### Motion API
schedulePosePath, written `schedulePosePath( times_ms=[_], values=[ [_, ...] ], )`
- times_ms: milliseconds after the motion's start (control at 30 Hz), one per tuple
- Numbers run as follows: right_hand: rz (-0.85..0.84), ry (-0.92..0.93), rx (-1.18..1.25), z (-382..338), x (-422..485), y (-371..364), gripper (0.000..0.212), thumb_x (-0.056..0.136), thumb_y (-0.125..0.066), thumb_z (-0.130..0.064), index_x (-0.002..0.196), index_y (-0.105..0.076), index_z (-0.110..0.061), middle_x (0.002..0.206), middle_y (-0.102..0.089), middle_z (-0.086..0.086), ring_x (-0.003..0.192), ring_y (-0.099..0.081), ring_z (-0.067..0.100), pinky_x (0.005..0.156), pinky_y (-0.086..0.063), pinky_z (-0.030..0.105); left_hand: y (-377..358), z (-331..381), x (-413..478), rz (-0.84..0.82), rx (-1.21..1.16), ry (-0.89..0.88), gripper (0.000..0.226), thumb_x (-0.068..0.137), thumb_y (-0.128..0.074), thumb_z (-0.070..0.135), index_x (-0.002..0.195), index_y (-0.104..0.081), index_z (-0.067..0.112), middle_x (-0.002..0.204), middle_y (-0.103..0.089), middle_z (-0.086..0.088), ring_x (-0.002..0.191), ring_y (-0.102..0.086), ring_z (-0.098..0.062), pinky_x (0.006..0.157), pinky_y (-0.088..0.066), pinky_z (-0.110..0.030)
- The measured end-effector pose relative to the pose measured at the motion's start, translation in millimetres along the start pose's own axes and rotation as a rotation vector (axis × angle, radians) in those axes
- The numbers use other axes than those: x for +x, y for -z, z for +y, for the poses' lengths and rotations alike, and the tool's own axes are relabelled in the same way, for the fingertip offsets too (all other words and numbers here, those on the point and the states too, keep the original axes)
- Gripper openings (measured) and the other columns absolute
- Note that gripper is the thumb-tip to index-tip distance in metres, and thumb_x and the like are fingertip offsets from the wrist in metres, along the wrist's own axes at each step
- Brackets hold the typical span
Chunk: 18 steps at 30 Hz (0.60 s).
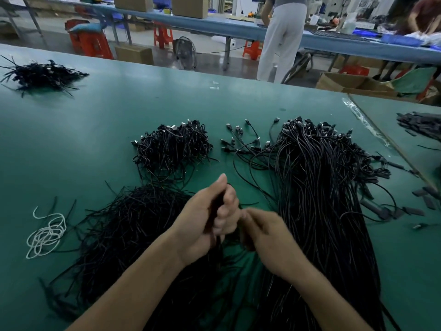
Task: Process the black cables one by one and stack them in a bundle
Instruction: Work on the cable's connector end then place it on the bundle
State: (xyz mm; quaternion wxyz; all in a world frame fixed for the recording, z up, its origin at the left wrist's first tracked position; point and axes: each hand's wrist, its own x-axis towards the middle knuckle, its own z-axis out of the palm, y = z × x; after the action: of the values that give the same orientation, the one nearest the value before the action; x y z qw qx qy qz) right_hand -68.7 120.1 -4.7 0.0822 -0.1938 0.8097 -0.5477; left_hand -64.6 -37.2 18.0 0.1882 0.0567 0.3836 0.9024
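Green matte counter [95, 130], near its front edge: the left hand [210, 218] was curled tight round a thin black cable [219, 206]. The right hand [269, 237] sat with bent fingers against it, too blurry to tell its grip. A long bundle of black cables [317, 187] lay toward the right edge.

The scene was lit dimly and evenly from overhead, with a cool cast. A pale sheen was seen on the green table [119, 111] toward its far edge. Detail was lost in the black cables [319, 187]. The left hand [205, 218] and right hand [269, 237] were softened by motion blur. Straight edges were bowed near the borders.
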Motion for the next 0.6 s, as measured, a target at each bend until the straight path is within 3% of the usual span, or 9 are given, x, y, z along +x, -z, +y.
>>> schedulePosePath(
  times_ms=[67, 133, 167, 233, 300, 367, 433, 533, 600],
  values=[
    [-0.132, 0.000, -0.252, 3.5, -9.5, -5.8, 0.031, 0.104, -0.042, -0.042, 0.079, -0.056, -0.029, 0.058, -0.052, -0.007, 0.049, -0.043, 0.006, 0.049, -0.037, 0.034, 2.9, 0.5, 1.8, 0.105, -0.081, -0.103, 0.046, 0.096, -0.046, 0.039, 0.079, -0.077, 0.010, 0.067, -0.065, -0.002, 0.054, -0.060, -0.009, 0.050, -0.052, -0.018],
    [-0.236, 0.021, -0.479, 2.0, -17.5, -7.0, 0.027, 0.104, -0.034, -0.048, 0.088, -0.052, -0.034, 0.062, -0.054, -0.004, 0.049, -0.046, 0.008, 0.049, -0.036, 0.028, 10.6, 0.4, 5.5, 0.183, -0.093, -0.243, 0.044, 0.093, -0.047, 0.037, 0.100, -0.078, 0.005, 0.094, -0.075, -0.011, 0.082, -0.073, -0.017, 0.071, -0.060, -0.024],
    [-0.263, 0.032, -0.512, -0.9, -20.2, -7.1, 0.025, 0.104, -0.033, -0.047, 0.090, -0.049, -0.034, 0.065, -0.056, -0.003, 0.052, -0.049, 0.009, 0.050, -0.037, 0.027, 15.4, 0.6, 6.7, 0.225, -0.032, -0.307, 0.045, 0.093, -0.047, 0.036, 0.107, -0.075, 0.004, 0.104, -0.075, -0.013, 0.094, -0.074, -0.020, 0.079, -0.060, -0.027],
    [-0.256, 0.070, -0.502, -10.7, -21.9, -5.0, 0.025, 0.103, -0.033, -0.044, 0.090, -0.049, -0.030, 0.072, -0.057, -0.005, 0.062, -0.053, 0.011, 0.058, -0.046, 0.034, 24.1, -1.0, 7.9, 0.334, 0.318, -0.396, 0.042, 0.094, -0.045, 0.036, 0.117, -0.068, 0.009, 0.112, -0.074, -0.010, 0.105, -0.071, -0.019, 0.087, -0.058, -0.028],
    [-0.172, 0.111, -0.454, -19.8, -18.6, 0.8, 0.028, 0.099, -0.038, -0.047, 0.091, -0.056, -0.028, 0.078, -0.059, -0.012, 0.072, -0.056, 0.008, 0.068, -0.051, 0.039, 27.3, -6.3, 5.1, 0.338, 0.834, -0.370, 0.037, 0.098, -0.043, 0.036, 0.115, -0.069, 0.015, 0.106, -0.075, -0.002, 0.099, -0.072, -0.009, 0.086, -0.057, -0.024],
    [-0.052, 0.143, -0.421, -25.0, -11.2, 10.7, 0.031, 0.092, -0.046, -0.054, 0.093, -0.067, -0.031, 0.083, -0.062, -0.016, 0.081, -0.060, 0.004, 0.075, -0.053, 0.039, 25.1, -11.9, 0.1, 0.225, 1.140, -0.253, 0.034, 0.101, -0.043, 0.035, 0.093, -0.074, 0.026, 0.083, -0.072, 0.012, 0.076, -0.068, 0.001, 0.071, -0.055, -0.020],
    [0.038, 0.162, -0.366, -26.9, -4.1, 19.8, 0.024, 0.086, -0.059, -0.052, 0.087, -0.072, -0.032, 0.080, -0.064, -0.014, 0.078, -0.062, 0.007, 0.071, -0.054, 0.037, 19.9, -13.6, -6.6, 0.176, 1.051, -0.105, 0.049, 0.102, -0.040, 0.040, 0.065, -0.070, 0.029, 0.060, -0.064, 0.012, 0.054, -0.058, 0.000, 0.054, -0.046, -0.017],
    [0.119, 0.192, -0.206, -27.8, 5.0, 25.9, 0.012, 0.080, -0.076, -0.039, 0.077, -0.074, -0.028, 0.075, -0.069, -0.012, 0.072, -0.065, 0.007, 0.064, -0.050, 0.021, 14.0, -7.5, -12.3, 0.151, 0.749, 0.085, 0.062, 0.099, -0.037, 0.055, 0.056, -0.065, 0.021, 0.046, -0.052, 0.004, 0.037, -0.044, -0.008, 0.039, -0.035, -0.017],
    [0.131, 0.185, -0.041, -27.2, 9.2, 23.0, 0.020, 0.078, -0.074, -0.045, 0.075, -0.073, -0.025, 0.067, -0.066, -0.007, 0.060, -0.058, 0.003, 0.055, -0.044, 0.019, 9.4, -1.8, -12.8, 0.047, 0.540, 0.140, 0.058, 0.096, -0.045, 0.057, 0.053, -0.057, 0.020, 0.041, -0.040, 0.007, 0.032, -0.031, -0.006, 0.034, -0.026, -0.016]
  ],
)
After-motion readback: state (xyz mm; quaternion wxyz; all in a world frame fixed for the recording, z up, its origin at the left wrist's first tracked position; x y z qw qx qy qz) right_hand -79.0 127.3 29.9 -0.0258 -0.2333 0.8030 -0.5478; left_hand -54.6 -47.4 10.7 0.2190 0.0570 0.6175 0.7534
